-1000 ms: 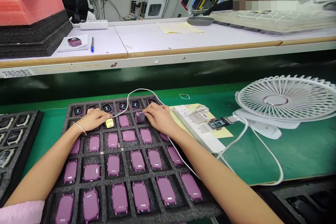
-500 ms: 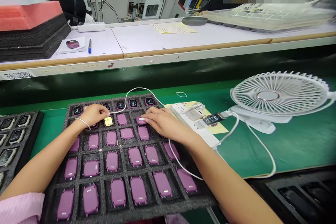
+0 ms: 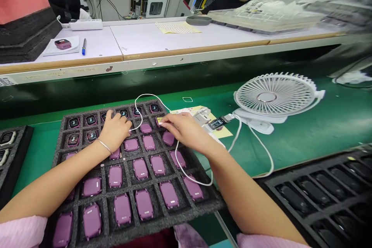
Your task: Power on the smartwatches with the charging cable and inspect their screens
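Observation:
A black foam tray [image 3: 133,224] holds several purple smartwatch bodies [image 3: 140,168], most face down, a few in the back rows face up. My left hand [image 3: 114,132] rests on the second row with fingers curled over a watch, pinching the end of a white cable [image 3: 138,113]. My right hand [image 3: 181,128] reaches to the tray's right side, fingertips pinched on a watch with a lit yellow screen [image 3: 160,121].
A white power strip [image 3: 200,118] and a small tester [image 3: 216,124] lie right of the tray. A white desk fan [image 3: 274,95] stands beyond. More black trays [image 3: 319,190] at right and at far left [image 3: 8,151]. Another person works behind the white bench [image 3: 174,42].
The view swung right. My left hand moved right off the yellow-screen watch onto a neighbouring cell. My right hand left the purple watch and now pinches a lit watch further right.

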`<control>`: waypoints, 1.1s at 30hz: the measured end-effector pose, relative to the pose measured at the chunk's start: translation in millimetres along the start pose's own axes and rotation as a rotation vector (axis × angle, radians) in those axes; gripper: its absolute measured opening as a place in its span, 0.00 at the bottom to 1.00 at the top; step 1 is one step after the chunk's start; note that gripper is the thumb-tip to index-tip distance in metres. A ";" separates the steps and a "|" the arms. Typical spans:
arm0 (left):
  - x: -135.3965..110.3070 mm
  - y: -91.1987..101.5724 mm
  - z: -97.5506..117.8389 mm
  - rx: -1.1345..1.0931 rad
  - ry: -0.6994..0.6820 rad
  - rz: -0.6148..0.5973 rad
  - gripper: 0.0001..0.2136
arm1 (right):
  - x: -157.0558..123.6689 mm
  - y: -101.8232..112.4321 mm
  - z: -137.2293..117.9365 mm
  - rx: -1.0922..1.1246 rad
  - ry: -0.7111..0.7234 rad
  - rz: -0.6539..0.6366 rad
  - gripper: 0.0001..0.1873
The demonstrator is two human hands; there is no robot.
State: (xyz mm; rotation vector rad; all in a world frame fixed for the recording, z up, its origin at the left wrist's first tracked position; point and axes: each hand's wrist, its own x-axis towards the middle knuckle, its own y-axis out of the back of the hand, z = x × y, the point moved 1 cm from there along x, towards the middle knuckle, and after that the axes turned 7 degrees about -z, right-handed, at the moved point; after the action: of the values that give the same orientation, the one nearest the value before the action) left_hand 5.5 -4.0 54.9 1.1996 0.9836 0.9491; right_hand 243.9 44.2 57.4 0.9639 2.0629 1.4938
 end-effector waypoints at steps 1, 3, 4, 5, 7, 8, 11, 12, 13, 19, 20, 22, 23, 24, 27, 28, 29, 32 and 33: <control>0.0 1.8 2.3 0.082 -0.039 0.013 0.04 | -8.5 4.3 5.6 -0.014 -0.016 -0.030 0.11; 1.1 4.4 4.3 0.196 -0.095 0.024 0.05 | -25.1 9.4 15.0 -0.068 -0.073 -0.098 0.12; 2.4 5.3 2.8 0.208 -0.100 0.021 0.05 | -32.3 9.6 18.0 -0.094 -0.101 -0.115 0.12; 4.0 6.1 -0.9 0.198 -0.085 0.019 0.05 | -38.2 8.2 19.7 -0.110 -0.120 -0.111 0.12; 8.0 7.2 -14.9 0.107 -0.016 0.011 0.09 | -45.8 0.6 19.6 -0.099 -0.121 -0.060 0.12; 10.1 7.4 -24.2 0.018 0.017 -0.003 0.11 | -47.8 -5.2 18.4 -0.085 -0.113 -0.030 0.13; 15.4 4.9 -52.1 -0.329 0.023 -0.081 0.19 | -50.8 -24.2 14.6 -0.099 -0.107 0.004 0.15; 16.6 2.9 -58.7 -0.410 -0.002 -0.110 0.20 | -51.8 -29.2 13.9 -0.116 -0.105 0.004 0.15; 17.4 0.5 -63.4 -0.446 -0.026 -0.132 0.22 | -53.0 -32.7 13.7 -0.126 -0.094 0.004 0.15; 20.5 -14.2 -65.9 -0.296 -0.044 -0.167 0.24 | -58.1 -26.2 14.9 -0.133 -0.046 -0.021 0.14; 21.0 -15.2 -66.0 -0.302 -0.047 -0.167 0.25 | -57.4 -22.4 15.0 -0.127 -0.060 -0.025 0.14; 21.6 -16.0 -67.1 -0.321 -0.066 -0.171 0.26 | -54.7 -15.4 16.5 -0.056 -0.091 -0.032 0.15; 21.8 -16.1 -67.9 -0.329 -0.075 -0.174 0.26 | -52.8 -12.8 18.1 -0.013 -0.114 -0.041 0.15; 22.0 -16.2 -68.6 -0.336 -0.081 -0.177 0.26 | -50.5 -11.0 20.2 0.008 -0.145 -0.054 0.16; 22.3 -17.3 -68.4 -0.327 -0.056 -0.178 0.25 | -43.5 -10.3 27.5 -0.084 -0.233 -0.094 0.17; 22.4 -18.1 -67.6 -0.316 -0.040 -0.176 0.25 | -41.2 -11.0 29.1 -0.128 -0.239 -0.105 0.18; 22.5 -18.9 -66.5 -0.304 -0.025 -0.172 0.25 | -39.1 -11.7 30.0 -0.161 -0.234 -0.112 0.18; 22.9 -21.5 -63.2 -0.286 0.000 -0.166 0.24 | -32.7 -11.4 28.7 -0.217 -0.217 -0.164 0.19; 23.1 -22.3 -62.5 -0.288 0.001 -0.164 0.24 | -30.4 -10.3 27.5 -0.231 -0.223 -0.192 0.19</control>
State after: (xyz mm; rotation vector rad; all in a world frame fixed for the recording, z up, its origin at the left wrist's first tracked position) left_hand -45.9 33.4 24.8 0.8647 0.8966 0.9255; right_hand 280.1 37.8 36.5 0.7800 1.7295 1.4167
